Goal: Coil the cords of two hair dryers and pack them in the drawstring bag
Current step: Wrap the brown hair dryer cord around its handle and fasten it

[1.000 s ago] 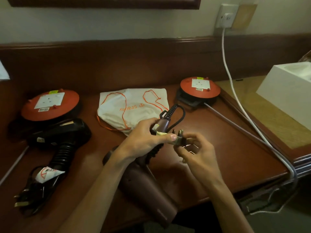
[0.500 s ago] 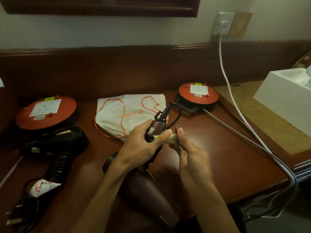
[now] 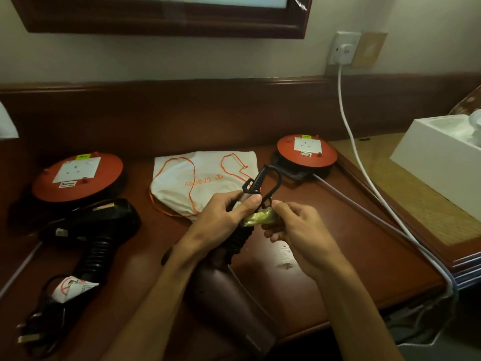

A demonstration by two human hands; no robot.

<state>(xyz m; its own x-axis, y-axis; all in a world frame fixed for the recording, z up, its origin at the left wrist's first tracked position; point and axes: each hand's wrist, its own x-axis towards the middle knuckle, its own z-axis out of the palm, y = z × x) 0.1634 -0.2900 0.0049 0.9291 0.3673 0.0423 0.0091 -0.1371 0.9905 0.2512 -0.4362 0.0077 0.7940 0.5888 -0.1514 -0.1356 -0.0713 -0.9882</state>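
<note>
The head view looks down at a dark wooden counter [image 3: 351, 238]. In the middle, two bare hands work on a brown hair dryer [image 3: 234, 306]. Its big body lies at 6 o'clock, and its handle points up toward the middle.

The left hand [image 3: 221, 222] wraps around the handle. The black cord [image 3: 240, 237] is wound around the handle in tight loops just below that hand. One last loop of cord sticks up at 12 o'clock from the hands. The left hand's grip is closed tight on the handle and cord.

The right hand [image 3: 299, 235] is just beside it, at 3 o'clock. Its grip is pinching the plug [image 3: 261, 217], which has a yellowish tag on it. The thumb of the left hand presses on the plug too.

The black hair dryer [image 3: 96, 230] lies at 9 o'clock. Its cord is in a loose bunch at 8 o'clock, with a white tag on it. It does not look neatly wound.

The white drawstring bag [image 3: 205, 178] lies flat at 12 o'clock, with orange strings on top. Nothing is in it that I can see.

I think the step now is finishing the brown dryer's cord. The next move, I think, needs the plug tucked in so the loops do not slip off. Then the hands can turn to the black dryer and the bag.
</note>
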